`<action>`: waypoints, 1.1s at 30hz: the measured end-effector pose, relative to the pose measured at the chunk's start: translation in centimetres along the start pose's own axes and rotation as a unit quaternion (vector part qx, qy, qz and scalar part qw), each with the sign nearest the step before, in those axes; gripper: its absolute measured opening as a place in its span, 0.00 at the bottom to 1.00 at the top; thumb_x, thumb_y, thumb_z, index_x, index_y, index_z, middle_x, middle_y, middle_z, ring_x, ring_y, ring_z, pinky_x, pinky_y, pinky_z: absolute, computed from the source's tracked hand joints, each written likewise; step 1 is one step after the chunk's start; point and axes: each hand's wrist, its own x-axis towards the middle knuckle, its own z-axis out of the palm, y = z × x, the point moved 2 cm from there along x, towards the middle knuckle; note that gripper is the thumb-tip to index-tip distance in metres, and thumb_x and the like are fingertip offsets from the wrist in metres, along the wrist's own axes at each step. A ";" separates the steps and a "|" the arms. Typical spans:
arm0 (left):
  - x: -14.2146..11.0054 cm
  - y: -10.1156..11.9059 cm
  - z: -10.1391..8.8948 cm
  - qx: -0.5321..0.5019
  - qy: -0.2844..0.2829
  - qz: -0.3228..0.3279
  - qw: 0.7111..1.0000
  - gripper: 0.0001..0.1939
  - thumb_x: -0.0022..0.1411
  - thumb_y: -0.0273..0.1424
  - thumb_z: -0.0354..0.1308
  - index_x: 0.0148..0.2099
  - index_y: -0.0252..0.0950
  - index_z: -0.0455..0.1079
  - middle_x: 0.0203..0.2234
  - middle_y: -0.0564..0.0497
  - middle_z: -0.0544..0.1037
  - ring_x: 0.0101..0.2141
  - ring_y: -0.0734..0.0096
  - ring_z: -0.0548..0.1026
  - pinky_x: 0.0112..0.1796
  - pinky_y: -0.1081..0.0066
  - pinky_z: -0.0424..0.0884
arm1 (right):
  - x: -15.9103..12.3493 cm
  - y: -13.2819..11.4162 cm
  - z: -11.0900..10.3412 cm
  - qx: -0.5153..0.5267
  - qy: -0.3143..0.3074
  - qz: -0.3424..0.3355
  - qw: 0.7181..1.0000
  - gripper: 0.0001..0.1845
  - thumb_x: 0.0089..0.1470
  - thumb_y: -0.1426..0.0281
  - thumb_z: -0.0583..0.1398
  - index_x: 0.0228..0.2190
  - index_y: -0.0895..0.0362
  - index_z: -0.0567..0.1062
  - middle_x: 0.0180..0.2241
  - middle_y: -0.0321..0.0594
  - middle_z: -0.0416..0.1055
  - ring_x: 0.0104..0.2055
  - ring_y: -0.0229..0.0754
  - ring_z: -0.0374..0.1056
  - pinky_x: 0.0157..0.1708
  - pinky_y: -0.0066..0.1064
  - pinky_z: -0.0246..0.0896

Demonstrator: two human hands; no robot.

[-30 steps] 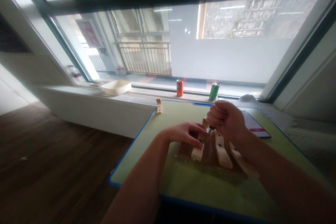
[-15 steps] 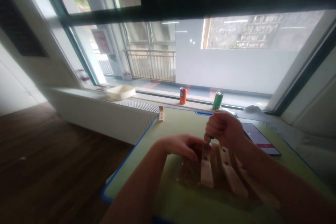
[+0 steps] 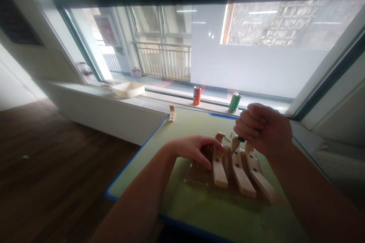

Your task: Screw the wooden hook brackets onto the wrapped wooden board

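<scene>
My right hand (image 3: 261,127) is closed around the dark handle of a screwdriver (image 3: 236,145), its shaft slanting down to the left over the wooden pieces. The left hand (image 3: 196,152) lies at the left end of a brown block (image 3: 202,174), thumb and index finger apart. Its index fingertip is beside the leftmost bent wooden piece (image 3: 220,174), where a screw (image 3: 217,157) stands in a hole. Two more bent wooden pieces, a middle one (image 3: 243,182) and a right one (image 3: 261,184), lie across the block with dark holes. Loose screws (image 3: 227,139) lie behind them.
The green table mat (image 3: 199,212) has a blue edge. Another small wooden piece (image 3: 171,114) stands at its far left corner. An orange can (image 3: 196,95), a green can (image 3: 234,102) and a cream tray (image 3: 128,90) are along the windowsill. A radiator (image 3: 142,115) runs below.
My right hand has lifted the screwdriver off the leftmost piece and moved right. My left index finger has come away from the screw. The view has tilted down slightly.
</scene>
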 end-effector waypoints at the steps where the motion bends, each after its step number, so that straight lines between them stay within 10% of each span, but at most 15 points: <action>1: 0.0 0.0 0.0 -0.003 -0.005 -0.004 1.000 0.33 0.42 0.30 0.67 0.53 0.39 0.64 0.38 0.49 0.72 0.38 0.69 0.70 0.39 0.71 0.66 | 0.3 0.7 0.1 0.005 -0.002 0.003 1.000 0.21 0.53 0.69 0.52 0.13 0.56 0.52 0.13 0.29 0.43 0.14 0.31 0.43 0.15 0.29 0.38; 33: 0.4 0.6 0.9 -0.014 0.037 -0.024 0.999 0.22 0.49 0.34 0.62 0.48 0.35 0.65 0.24 0.56 0.64 0.25 0.80 0.61 0.24 0.78 0.57 | 2.0 2.8 -1.1 0.082 0.091 -0.042 0.992 0.22 0.54 0.68 0.53 0.14 0.56 0.49 0.12 0.27 0.41 0.14 0.30 0.39 0.14 0.27 0.34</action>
